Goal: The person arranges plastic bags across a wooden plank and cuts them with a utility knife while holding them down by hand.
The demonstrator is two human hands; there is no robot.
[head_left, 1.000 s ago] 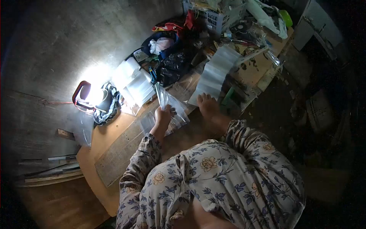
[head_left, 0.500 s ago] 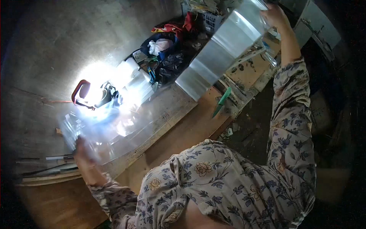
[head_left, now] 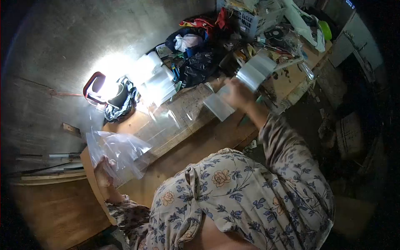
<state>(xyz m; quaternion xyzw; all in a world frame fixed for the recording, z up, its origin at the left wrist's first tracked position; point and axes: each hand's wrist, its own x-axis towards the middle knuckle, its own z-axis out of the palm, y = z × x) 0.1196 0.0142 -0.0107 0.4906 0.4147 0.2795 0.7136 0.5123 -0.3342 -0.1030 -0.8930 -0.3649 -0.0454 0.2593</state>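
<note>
My left hand is closed on crumpled clear plastic film, held over the left end of the workbench. A long strip of clear plastic with crosswise creases lies slantwise over the bench on the right. My right hand is over the middle of this strip and hides part of it. Its fingers look curled but are blurred, so whether they grip the strip is unclear. Between the hands, more clear film lies flat and shiny on the bench.
A bright lamp with a red-edged frame glares at the back left, by stacked clear plastic. Black bags and a white knotted bag lie behind. A grey basket and clutter stand at the far right. The bench edge runs diagonally.
My right hand has come down and left from the upper right, and the strip sits lower. The film in my left hand has gathered closer to it. The green-handled knife is now mostly hidden.
</note>
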